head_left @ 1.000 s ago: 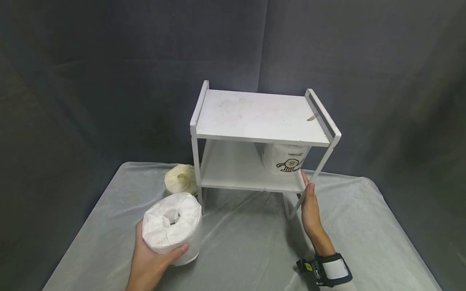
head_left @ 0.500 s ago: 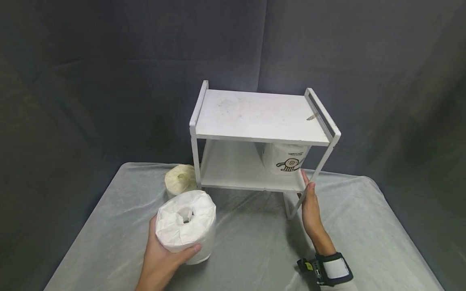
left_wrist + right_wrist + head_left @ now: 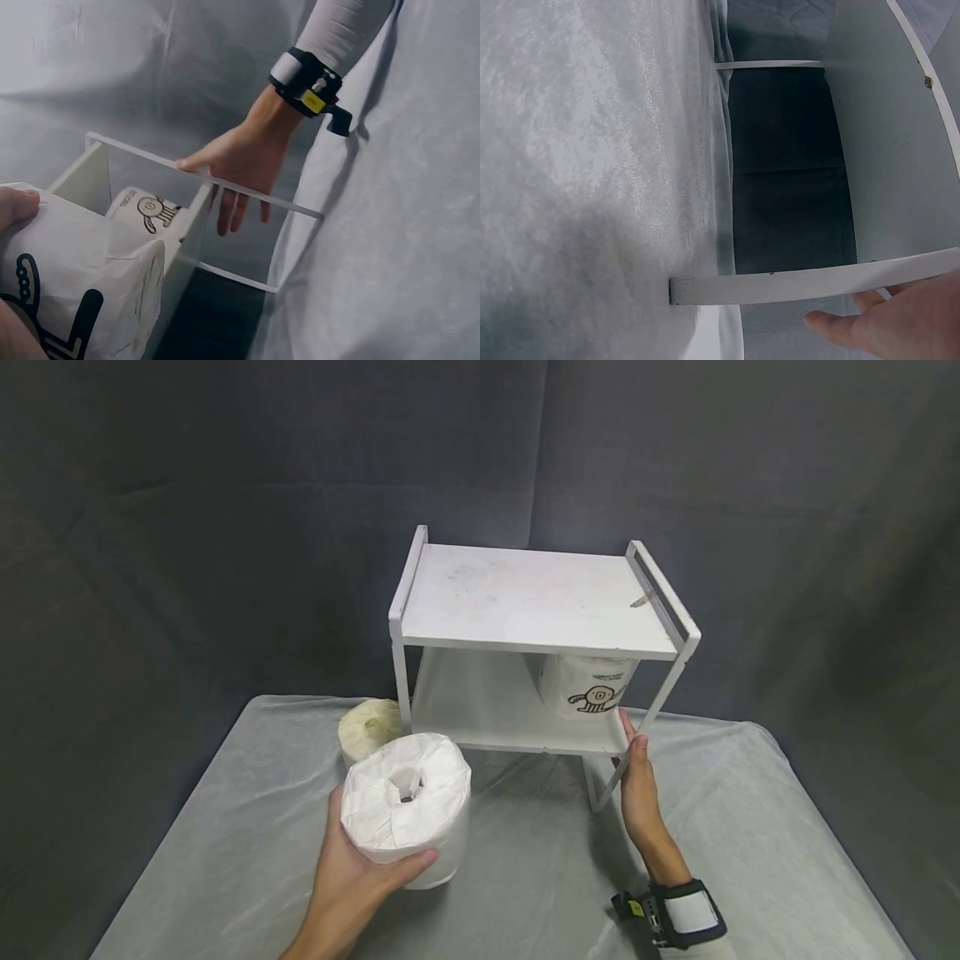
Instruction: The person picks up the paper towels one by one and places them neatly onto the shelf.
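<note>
In the head view my left hand grips a white paper-wrapped toilet roll from the left side, thumb across its front. It is in front of the lower left corner of a white two-tier shelf. The left wrist view shows a black drawing on this toilet roll. My right hand is at the shelf's right end, thumb against the front leg. In the left wrist view the fingers of this hand extend straight past the side frame. Another wrapped toilet roll stands on the lower tier, at its right.
A cream-topped toilet roll stands on the cloth-covered table, beside the shelf's left leg and partly hidden by the held roll. A dark grey curtain hangs behind. The shelf's upper tier bears some marks.
My left hand has carried the toilet roll to the right and slightly upward in the head view, overlapping the shelf's lower left leg. The right hand and the shelf stay nearly in place.
</note>
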### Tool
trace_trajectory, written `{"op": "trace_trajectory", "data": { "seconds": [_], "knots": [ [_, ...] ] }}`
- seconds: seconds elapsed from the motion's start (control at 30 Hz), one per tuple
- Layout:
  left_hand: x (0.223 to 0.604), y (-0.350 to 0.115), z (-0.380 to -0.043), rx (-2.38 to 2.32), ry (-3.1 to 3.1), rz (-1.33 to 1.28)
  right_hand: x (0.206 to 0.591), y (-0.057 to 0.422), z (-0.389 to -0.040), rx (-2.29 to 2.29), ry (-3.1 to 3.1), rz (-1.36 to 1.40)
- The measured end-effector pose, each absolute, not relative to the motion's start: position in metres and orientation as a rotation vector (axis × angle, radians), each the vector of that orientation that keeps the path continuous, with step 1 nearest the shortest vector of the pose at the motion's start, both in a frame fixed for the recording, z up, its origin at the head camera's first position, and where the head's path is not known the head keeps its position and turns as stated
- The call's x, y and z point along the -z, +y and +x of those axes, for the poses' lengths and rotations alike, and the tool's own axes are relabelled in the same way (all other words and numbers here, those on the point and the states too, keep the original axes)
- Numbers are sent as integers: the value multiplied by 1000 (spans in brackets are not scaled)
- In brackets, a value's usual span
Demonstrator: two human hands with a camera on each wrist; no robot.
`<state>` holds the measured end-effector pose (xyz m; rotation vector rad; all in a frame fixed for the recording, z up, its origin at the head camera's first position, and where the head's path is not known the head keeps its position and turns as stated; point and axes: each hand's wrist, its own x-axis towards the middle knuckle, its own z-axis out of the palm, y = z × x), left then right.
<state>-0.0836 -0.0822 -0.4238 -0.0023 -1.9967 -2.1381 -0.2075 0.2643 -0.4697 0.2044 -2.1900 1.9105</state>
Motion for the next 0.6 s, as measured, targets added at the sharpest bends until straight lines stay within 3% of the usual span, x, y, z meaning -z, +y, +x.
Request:
{"op": "trace_trajectory", "data": {
  "seconds": [0.6],
  "knots": [
    [390,-64,-116,2146,-1998,-180,471,263,-207,-1872,-2203,191]
  ]
}}
